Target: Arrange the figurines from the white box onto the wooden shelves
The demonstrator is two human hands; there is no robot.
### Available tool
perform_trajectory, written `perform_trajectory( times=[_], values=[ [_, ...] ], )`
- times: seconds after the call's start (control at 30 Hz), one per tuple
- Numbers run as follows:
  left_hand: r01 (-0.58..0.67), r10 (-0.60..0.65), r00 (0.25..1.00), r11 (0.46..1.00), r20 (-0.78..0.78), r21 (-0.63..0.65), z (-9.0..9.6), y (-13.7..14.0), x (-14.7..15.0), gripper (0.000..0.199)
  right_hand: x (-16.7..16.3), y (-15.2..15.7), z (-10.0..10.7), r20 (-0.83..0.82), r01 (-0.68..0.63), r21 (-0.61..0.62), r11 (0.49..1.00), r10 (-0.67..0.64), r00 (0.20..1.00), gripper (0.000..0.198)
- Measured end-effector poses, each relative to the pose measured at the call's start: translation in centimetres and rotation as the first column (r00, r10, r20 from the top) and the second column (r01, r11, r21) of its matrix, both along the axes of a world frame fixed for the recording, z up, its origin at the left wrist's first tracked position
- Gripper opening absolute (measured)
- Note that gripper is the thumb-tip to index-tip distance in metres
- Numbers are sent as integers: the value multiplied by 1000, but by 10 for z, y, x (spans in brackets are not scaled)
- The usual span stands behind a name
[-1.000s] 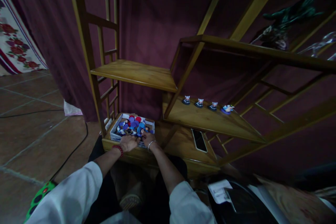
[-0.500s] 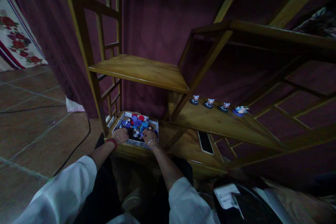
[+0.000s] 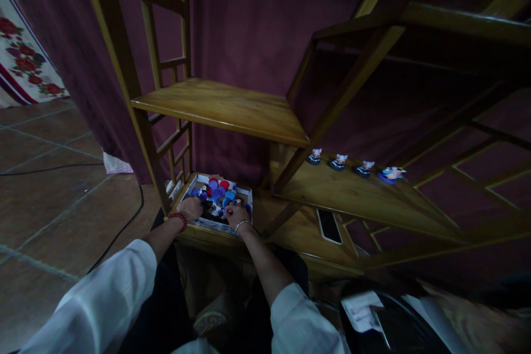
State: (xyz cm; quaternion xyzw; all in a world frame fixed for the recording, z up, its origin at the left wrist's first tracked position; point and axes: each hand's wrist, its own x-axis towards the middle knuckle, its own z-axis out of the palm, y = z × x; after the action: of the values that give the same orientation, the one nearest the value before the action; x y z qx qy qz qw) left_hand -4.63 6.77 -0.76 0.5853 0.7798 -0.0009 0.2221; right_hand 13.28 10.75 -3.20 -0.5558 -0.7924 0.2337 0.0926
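Note:
A shallow white cardboard box (image 3: pixel 249 200) stands on the low wooden shelf, filled with small figurines (image 3: pixel 214 209) and round blue, purple and red bases (image 3: pixel 224 184). My left hand (image 3: pixel 191 208), with a red bead bracelet at the wrist, reaches over the box's front left corner; its fingertips are hidden among the contents. Inside the front right part is my right hand (image 3: pixel 237 214), wearing a silver bracelet. Its thumb and fingers are bent together at a small figurine, though details there are too small to make out.
Several figurines on dark and blue bases (image 3: pixel 339 162) stand in a row on the raised shelf (image 3: pixel 365 193) at right. Below lies a white-edged phone (image 3: pixel 329 227). A wooden shelf board (image 3: pixel 224 110) overhangs the box. At bottom right is a dark seat-like surface with papers (image 3: pixel 360 310).
The view has shifted slightly, so the shelves and figurine row sit a little further right. Both hands stay at the box, with only slight finger movement.

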Motion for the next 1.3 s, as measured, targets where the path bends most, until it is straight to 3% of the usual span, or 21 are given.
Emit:
perform_trajectory(
  times=[0.23, 0.43, 0.7, 0.97, 1.3],
  values=[
    [11, -8, 999, 995, -32, 103, -10, 15, -10, 31, 1, -3, 7, -11, 37, 21, 999, -36, 999, 17],
    [35, -24, 997, 987, -71, 155, -12, 30, -15, 51, 0, -5, 10, 29, 54, 12, 998, -55, 998, 18],
    [68, -62, 989, 997, -131, 44, -9, 45, -16, 43, 0, -5, 7, -7, 51, 14, 999, -51, 999, 22],
    [42, -21, 979, 994, -201, 103, -15, 41, -9, 47, 0, -7, 13, -11, 38, 4, 999, -38, 999, 22],
    [13, 1, 986, 997, -166, 80, 1, 35, -4, 44, 0, -10, 15, 26, 36, 28, 999, -36, 999, 23]
  ],
)
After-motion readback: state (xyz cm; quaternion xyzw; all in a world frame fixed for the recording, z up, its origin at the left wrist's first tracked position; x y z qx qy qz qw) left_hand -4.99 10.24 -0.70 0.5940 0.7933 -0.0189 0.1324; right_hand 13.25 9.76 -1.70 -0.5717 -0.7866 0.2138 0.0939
